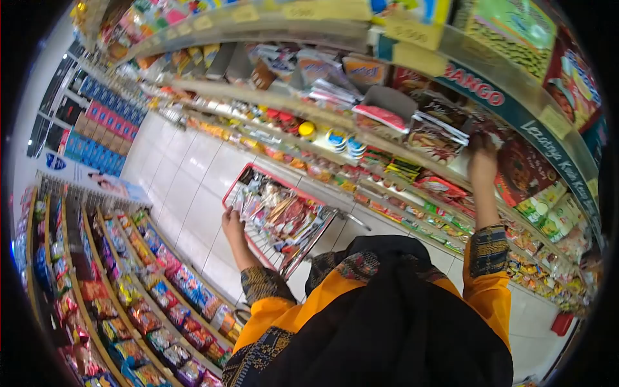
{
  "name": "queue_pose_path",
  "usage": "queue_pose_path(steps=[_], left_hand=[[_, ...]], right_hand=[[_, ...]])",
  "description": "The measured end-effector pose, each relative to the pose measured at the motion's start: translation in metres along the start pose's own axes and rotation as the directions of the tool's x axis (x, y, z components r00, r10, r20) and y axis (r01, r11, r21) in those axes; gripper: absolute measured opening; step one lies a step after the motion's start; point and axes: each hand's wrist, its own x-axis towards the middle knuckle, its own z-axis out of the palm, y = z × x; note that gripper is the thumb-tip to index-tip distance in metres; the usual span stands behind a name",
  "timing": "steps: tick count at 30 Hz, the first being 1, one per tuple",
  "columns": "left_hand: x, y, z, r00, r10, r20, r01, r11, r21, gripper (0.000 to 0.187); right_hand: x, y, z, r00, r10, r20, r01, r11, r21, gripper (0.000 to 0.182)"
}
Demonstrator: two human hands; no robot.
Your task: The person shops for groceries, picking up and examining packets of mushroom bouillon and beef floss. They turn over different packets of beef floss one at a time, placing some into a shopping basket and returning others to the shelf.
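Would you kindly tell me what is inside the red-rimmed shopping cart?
The shopping cart holds a jumbled heap of packets. Anything beneath the top layer is covered, and their labels are too small to read.

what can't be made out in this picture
Head view:
- Person's right hand: fingertips and any grip, hidden among glossy brown packets
- Red-rimmed wire shopping cart: lower contents, covered by colourful plastic packets
- Pale yellow price labels: most digits, blurred
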Motion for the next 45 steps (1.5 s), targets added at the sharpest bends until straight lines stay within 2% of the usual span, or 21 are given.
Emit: queue_pose_path(steps=[5,9,11,14,16,17,19,21,23,24,28,31,32,33,35,37,39,41,43,44,45], left_hand=[[0.023,-0.056,-0.015,0.986,0.021,-0.163,-0.001,0.992,0.123,0.032],[0.037,-0.110,-0.008,0.986,-0.087,-0.142,0.118,0.967,0.226,0.030],[0.051,-0.151,0.001,0.992,-0.121,-0.041,0.127,0.934,0.334,0.030],[0.031,-0.165,0.034,0.993,-0.108,0.046,0.076,0.891,0.448,0.032],[0.016,-0.160,0.056,0.974,0.018,0.225,-0.124,0.874,0.470,0.036],[0.008,-0.144,0.065,0.973,0.014,0.230,-0.124,0.874,0.470,0.036],[-0.007,-0.109,0.079,0.924,-0.007,0.382,-0.277,0.674,0.684,0.040],[0.002,-0.119,0.082,0.884,0.016,0.466,-0.372,0.628,0.684,0.040],[0.008,-0.127,0.084,0.825,0.143,0.547,-0.547,0.446,0.709,0.033],[0.013,-0.127,0.086,0.845,0.060,0.531,-0.500,0.443,0.745,0.033],[0.046,-0.149,0.099,0.877,0.051,0.477,-0.460,0.373,0.806,0.036],[0.070,-0.174,0.100,0.789,-0.005,0.614,-0.561,0.402,0.724,0.040],[0.057,-0.148,0.104,0.776,-0.190,0.601,-0.540,0.291,0.790,0.049],[0.045,-0.132,0.106,0.772,-0.192,0.605,-0.545,0.290,0.787,0.049],[0.030,-0.116,0.113,0.877,-0.303,0.373,-0.368,0.076,0.927,0.056],[0.026,-0.129,0.107,0.904,-0.222,0.366,-0.358,0.076,0.931,0.066],[0.031,-0.145,0.101,0.865,-0.181,0.468,-0.491,-0.122,0.862,0.066],[0.004,-0.112,0.101,0.850,-0.188,0.493,-0.518,-0.125,0.846,0.059],[-0.007,-0.094,0.104,0.807,-0.423,0.411,-0.420,0.078,0.904,0.045],[-0.011,-0.102,0.095,0.796,-0.264,0.545,-0.531,0.127,0.838,0.041],[-0.011,-0.109,0.088,0.797,-0.251,0.549,-0.535,0.130,0.835,0.041]], right_hand=[[-0.005,-0.001,-0.013,0.996,0.062,0.071,-0.072,0.986,0.153,0.022],[-0.018,0.000,-0.023,0.999,0.026,0.026,-0.032,0.955,0.296,0.014],[-0.029,-0.005,-0.037,0.996,0.040,0.075,-0.060,0.959,0.278,0.015],[-0.051,-0.011,-0.052,1.000,-0.002,-0.023,0.009,0.956,0.294,0.016],[-0.071,-0.013,-0.060,0.984,0.088,-0.155,-0.028,0.934,0.356,0.017],[-0.085,-0.010,-0.061,0.979,0.110,-0.171,-0.044,0.935,0.353,0.017],[-0.117,0.001,-0.059,0.969,0.125,-0.213,-0.059,0.955,0.291,0.018],[-0.146,0.010,-0.062,0.972,0.124,-0.198,-0.079,0.972,0.223,0.018],[-0.175,0.018,-0.064,0.977,0.199,-0.081,-0.178,0.961,0.212,0.018],[-0.193,0.024,-0.064,0.964,0.265,-0.004,-0.259,0.944,0.204,0.018],[-0.262,0.047,-0.070,0.935,0.341,0.095,-0.350,0.931,0.103,0.020],[-0.312,0.058,-0.080,0.850,0.477,0.223,-0.495,0.868,0.030,0.022],[-0.324,0.059,-0.083,0.800,0.544,0.254,-0.565,0.825,0.013,0.022],[-0.336,0.060,-0.085,0.744,0.605,0.283,-0.630,0.776,-0.004,0.022],[-0.353,0.062,-0.086,0.717,0.636,0.284,-0.658,0.753,-0.025,0.023],[-0.364,0.061,-0.086,0.667,0.684,0.296,-0.709,0.705,-0.032,0.025],[-0.371,0.063,-0.083,0.658,0.687,0.309,-0.712,0.701,-0.040,0.024],[-0.374,0.064,-0.080,0.654,0.685,0.321,-0.713,0.700,-0.040,0.024],[-0.373,0.065,-0.074,0.658,0.679,0.324,-0.711,0.702,-0.027,0.023],[-0.372,0.067,-0.070,0.660,0.680,0.318,-0.713,0.701,-0.018,0.023],[-0.369,0.068,-0.065,0.690,0.652,0.314,-0.689,0.725,0.009,0.022]])
